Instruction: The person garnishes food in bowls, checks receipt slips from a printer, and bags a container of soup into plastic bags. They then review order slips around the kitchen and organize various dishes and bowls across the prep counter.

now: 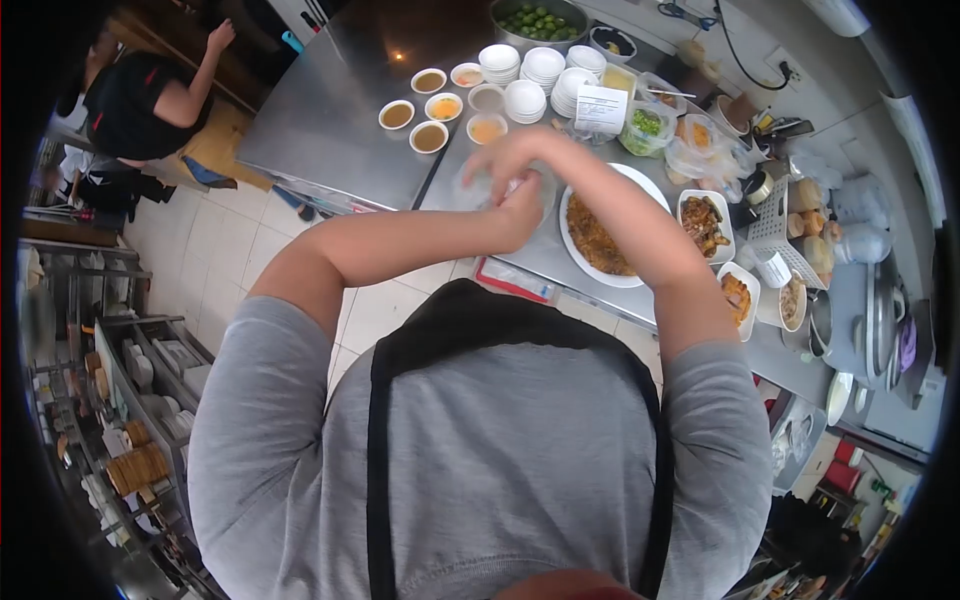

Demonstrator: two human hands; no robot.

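My left hand [518, 212] is closed at the near edge of the steel counter, over a translucent plastic thing [547, 192] that may be a bag or a tub. Something small and pale shows at its fingertips, too blurred to name. Just above and beyond it, my right hand [512, 152] curves downward with its fingers apart, slightly smeared by motion. To the right of both hands, partly behind my right forearm, lies a white plate [642, 180] of browned, flat food [592, 235].
Small cups of sauce [429, 137] and stacked white bowls [543, 66] stand beyond my hands. A metal bowl of green fruit [540, 22] is at the back. Food dishes [704, 222], a white basket [775, 222] and tubs crowd the right. Another person [140, 105] stands at the far left.
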